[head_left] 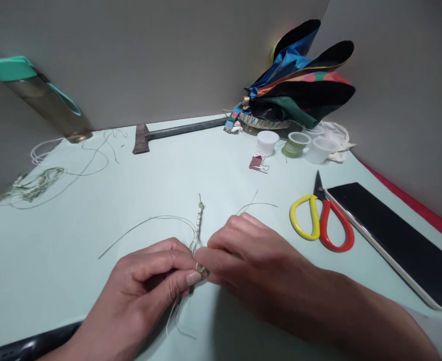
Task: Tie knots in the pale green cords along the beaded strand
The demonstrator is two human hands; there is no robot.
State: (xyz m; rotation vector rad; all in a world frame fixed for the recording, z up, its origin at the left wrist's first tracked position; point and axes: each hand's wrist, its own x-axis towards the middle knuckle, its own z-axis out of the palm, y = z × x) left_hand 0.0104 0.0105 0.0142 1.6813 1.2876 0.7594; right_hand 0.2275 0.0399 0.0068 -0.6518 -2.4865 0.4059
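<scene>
A thin braided cord (199, 215), green and white, stands out above my fingertips near the middle of the view. My left hand (149, 281) pinches its lower part between thumb and index finger. Fingers of my right hand (243, 255) are closed on the strands from the other side, against the left fingertips. A small green loop shows between the two hands. Loose thin strands trail to the left, to the upper right and below the hands. The right fingertips are partly hidden.
Yellow-and-red scissors (321, 215) and a black phone (394, 240) lie at the right. Behind are a hammer (141, 139), thread spools (296, 144), a binder clip (257, 163) and a colourful pouch (299, 85). A bottle (47, 100) and tangled cord (40, 184) are at the left.
</scene>
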